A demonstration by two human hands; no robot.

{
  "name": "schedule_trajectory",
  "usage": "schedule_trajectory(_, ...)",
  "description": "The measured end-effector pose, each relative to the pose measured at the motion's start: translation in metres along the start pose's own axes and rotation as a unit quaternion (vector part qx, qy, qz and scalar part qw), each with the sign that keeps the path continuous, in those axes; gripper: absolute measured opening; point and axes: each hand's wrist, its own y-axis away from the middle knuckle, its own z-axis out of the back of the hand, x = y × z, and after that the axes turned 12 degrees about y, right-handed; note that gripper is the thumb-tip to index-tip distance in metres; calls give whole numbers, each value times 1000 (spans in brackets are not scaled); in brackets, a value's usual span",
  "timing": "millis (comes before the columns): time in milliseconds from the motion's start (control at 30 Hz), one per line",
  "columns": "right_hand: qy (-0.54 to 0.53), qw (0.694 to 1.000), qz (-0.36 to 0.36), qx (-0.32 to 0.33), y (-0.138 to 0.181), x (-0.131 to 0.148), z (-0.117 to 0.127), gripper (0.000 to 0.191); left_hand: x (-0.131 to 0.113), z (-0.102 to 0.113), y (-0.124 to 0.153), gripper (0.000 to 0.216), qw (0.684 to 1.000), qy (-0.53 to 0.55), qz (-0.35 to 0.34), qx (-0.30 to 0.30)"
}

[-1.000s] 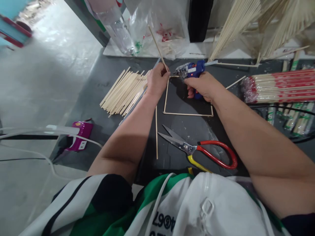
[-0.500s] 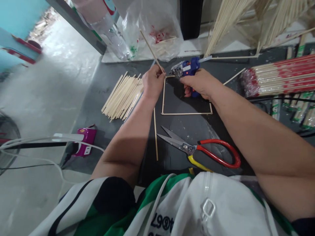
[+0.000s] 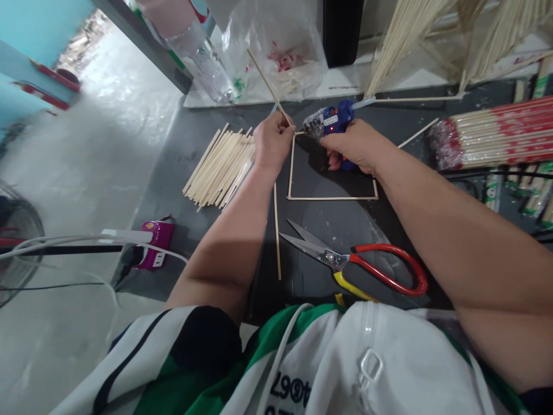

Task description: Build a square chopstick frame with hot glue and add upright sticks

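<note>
Between the fingertips of my left hand [image 3: 273, 138] is a thin wooden stick [image 3: 266, 80], tilted with its upper end away from me. My right hand [image 3: 352, 147] is wrapped round a blue hot glue gun [image 3: 339, 118], a clear glue stick poking from its back. The gun's nozzle points left, close to my left fingertips and the upper left corner of a square stick frame [image 3: 332, 199] lying on the dark table. Whether the nozzle touches anything cannot be made out. My right hand covers part of the frame. A pile of cut sticks [image 3: 220, 167] lies left of my left hand.
Open scissors [image 3: 332, 259] with red and yellow handles lie near me, beside a loose stick [image 3: 277, 236]. A magenta power adapter [image 3: 158, 245] with cables sits at the left. Wrapped stick bundles [image 3: 496, 132] lie right; a plastic bag [image 3: 276, 52] and a bottle [image 3: 203, 57] stand behind.
The whole view has shifted slightly, so everything appears a little further right. Both hands keep their grips, and the glue gun stays beside the frame's corner.
</note>
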Motion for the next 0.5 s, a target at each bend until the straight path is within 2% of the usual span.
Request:
schedule_trajectory(100, 14, 1000, -1, 3, 3, 2, 0, 11, 0, 1, -1, 10, 1000, 2, 0, 5)
schedule_trajectory(267, 56, 998, 8, 3, 5, 1, 0, 14, -7, 1, 0, 9, 999, -24, 46, 9)
schedule_trajectory(500, 123, 992, 37, -1, 2, -3, 0, 15, -22, 3, 3, 6, 998, -48, 45, 3)
